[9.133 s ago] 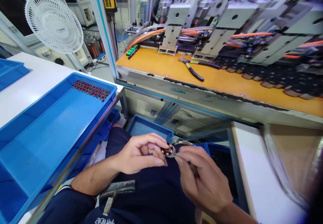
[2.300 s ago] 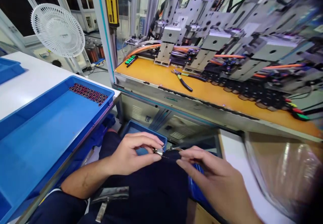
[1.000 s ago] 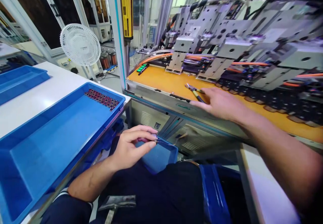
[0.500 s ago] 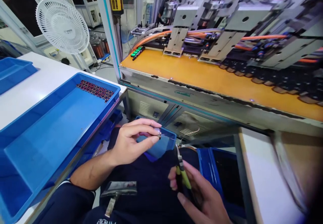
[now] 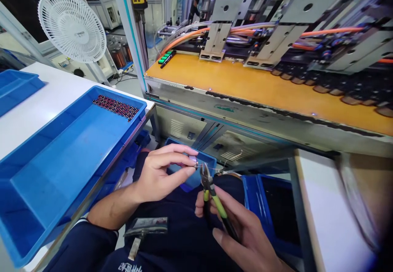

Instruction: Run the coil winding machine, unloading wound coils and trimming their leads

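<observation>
Between the thumb and fingers of my left hand [image 5: 164, 169] is a small cylindrical part [image 5: 193, 160], mostly hidden by the fingertips. Thin wires [image 5: 213, 168] stick out from it to the right. My right hand [image 5: 238, 227] is wrapped around the handles of cutting pliers [image 5: 211, 194] with green-and-black grips. The jaws are a little apart and lie at the wires, close to the left fingertips. Whether the jaws touch the wires I cannot tell. Below the hands sits a blue bin [image 5: 210, 160] near my lap.
A long blue tray [image 5: 61, 149] with many small dark parts [image 5: 116, 107] stands on the white table [image 5: 58, 88] at left. A machine with an orange top [image 5: 233, 73] runs across the front. A white fan [image 5: 73, 26] stands behind; another blue bin [image 5: 260, 210] is at lower right.
The pliers have moved left and up, closer to my left fingertips, and their handles and jaws have spread apart. My left hand holds the small part in nearly the same place.
</observation>
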`<state>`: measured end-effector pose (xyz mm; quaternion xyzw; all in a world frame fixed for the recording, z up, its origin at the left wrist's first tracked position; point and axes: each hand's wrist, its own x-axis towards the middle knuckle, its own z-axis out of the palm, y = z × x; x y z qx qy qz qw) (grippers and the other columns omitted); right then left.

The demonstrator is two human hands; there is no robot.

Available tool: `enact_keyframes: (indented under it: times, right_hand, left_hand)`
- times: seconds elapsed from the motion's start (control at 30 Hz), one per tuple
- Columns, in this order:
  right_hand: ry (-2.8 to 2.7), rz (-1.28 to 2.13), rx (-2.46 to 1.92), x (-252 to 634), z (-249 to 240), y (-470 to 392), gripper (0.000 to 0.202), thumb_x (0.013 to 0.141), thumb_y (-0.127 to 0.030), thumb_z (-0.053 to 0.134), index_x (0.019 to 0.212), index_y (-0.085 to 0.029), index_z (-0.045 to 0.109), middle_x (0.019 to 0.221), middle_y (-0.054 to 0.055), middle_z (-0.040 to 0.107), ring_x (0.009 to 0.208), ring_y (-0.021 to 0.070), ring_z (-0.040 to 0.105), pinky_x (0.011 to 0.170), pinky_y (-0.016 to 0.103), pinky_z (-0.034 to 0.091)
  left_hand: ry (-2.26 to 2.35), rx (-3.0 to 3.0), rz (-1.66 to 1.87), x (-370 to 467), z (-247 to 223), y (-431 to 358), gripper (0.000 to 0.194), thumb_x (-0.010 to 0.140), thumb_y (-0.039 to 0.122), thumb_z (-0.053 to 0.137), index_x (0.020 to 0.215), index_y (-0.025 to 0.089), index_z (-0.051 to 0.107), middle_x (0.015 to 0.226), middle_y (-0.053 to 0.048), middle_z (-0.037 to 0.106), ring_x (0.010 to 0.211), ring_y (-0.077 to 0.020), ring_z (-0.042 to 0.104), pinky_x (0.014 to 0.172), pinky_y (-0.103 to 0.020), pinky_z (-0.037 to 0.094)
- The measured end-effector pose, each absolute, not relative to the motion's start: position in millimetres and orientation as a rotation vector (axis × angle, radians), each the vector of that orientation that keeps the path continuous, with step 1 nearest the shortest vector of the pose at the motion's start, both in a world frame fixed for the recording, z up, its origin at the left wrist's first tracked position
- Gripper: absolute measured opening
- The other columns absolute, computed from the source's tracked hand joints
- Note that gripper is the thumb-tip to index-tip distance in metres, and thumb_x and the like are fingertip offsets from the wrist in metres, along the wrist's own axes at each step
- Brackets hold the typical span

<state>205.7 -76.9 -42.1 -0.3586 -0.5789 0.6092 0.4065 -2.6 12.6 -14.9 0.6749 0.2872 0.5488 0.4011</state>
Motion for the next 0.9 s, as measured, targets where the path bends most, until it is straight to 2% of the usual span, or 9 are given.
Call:
enact_keyframes:
  times: [0.13, 0.23, 0.43, 0.53, 0.67, 0.8, 0.9]
  right_hand:
    - [-1.438, 1.515, -0.937, 204, -37, -76, 0.067, 0.087, -0.006, 0.053, 0.14, -0.046, 0.042, 0.111, 0.002, 0.063, 0.091, 0.0107, 0.065, 0.089, 0.023, 0.053]
    - [-1.428, 1.488, -0.956, 202, -36, -75, 0.069, 0.084, -0.003, 0.053, 0.139, -0.044, 0.044, 0.108, 0.003, 0.064, 0.087, 0.0107, 0.065, 0.085, 0.023, 0.055]
    - [-1.45, 1.359, -0.982, 195, -35, -73, 0.066, 0.081, 0.0, 0.053, 0.136, -0.034, 0.052, 0.093, 0.004, 0.065, 0.07, 0.0096, 0.063, 0.069, 0.021, 0.057]
    - [-1.446, 1.329, -1.082, 193, -35, -71, 0.055, 0.083, -0.005, 0.055, 0.133, -0.03, 0.057, 0.087, 0.004, 0.065, 0.067, 0.0093, 0.061, 0.063, 0.018, 0.056]
    - [-1.368, 1.4, -1.166, 198, -36, -69, 0.049, 0.086, -0.016, 0.058, 0.133, -0.028, 0.056, 0.089, 0.004, 0.065, 0.07, 0.0105, 0.062, 0.067, 0.019, 0.057]
    - [-1.406, 1.461, -1.164, 215, -39, -72, 0.054, 0.088, -0.013, 0.054, 0.139, -0.031, 0.049, 0.104, 0.007, 0.065, 0.082, 0.013, 0.066, 0.081, 0.024, 0.057]
    - [-1.471, 1.485, -1.175, 226, -39, -78, 0.061, 0.087, -0.007, 0.051, 0.141, -0.035, 0.046, 0.11, 0.007, 0.065, 0.089, 0.0147, 0.067, 0.088, 0.028, 0.056]
  left_hand:
    - [0.734, 1.698, 1.387, -2, -16, 13, 0.024, 0.075, 0.001, 0.07, 0.094, 0.015, 0.074, 0.105, -0.012, 0.072, 0.095, -0.0196, 0.07, 0.083, -0.032, 0.058]
    - [0.732, 1.699, 1.383, -2, -16, 14, 0.023, 0.075, 0.002, 0.07, 0.095, 0.015, 0.074, 0.106, -0.012, 0.072, 0.094, -0.0192, 0.07, 0.083, -0.032, 0.058]
    - [0.735, 1.698, 1.387, -3, -15, 13, 0.02, 0.076, 0.004, 0.071, 0.093, 0.015, 0.074, 0.103, -0.013, 0.072, 0.091, -0.0189, 0.07, 0.077, -0.03, 0.059]
    - [0.745, 1.694, 1.378, -3, -16, 13, 0.017, 0.077, 0.007, 0.071, 0.092, 0.015, 0.074, 0.103, -0.013, 0.073, 0.09, -0.0191, 0.07, 0.075, -0.03, 0.059]
    - [0.744, 1.7, 1.369, -4, -18, 15, 0.016, 0.079, 0.009, 0.071, 0.094, 0.015, 0.072, 0.105, -0.013, 0.071, 0.091, -0.0191, 0.07, 0.077, -0.031, 0.059]
    - [0.654, 1.834, 1.404, -8, -21, 17, 0.015, 0.077, 0.008, 0.072, 0.089, 0.015, 0.068, 0.108, -0.011, 0.065, 0.089, -0.0181, 0.069, 0.081, -0.034, 0.06]
    - [0.547, 1.87, 1.488, -10, -25, 18, 0.031, 0.072, 0.004, 0.075, 0.096, 0.018, 0.061, 0.114, -0.01, 0.059, 0.091, -0.018, 0.069, 0.081, -0.035, 0.061]
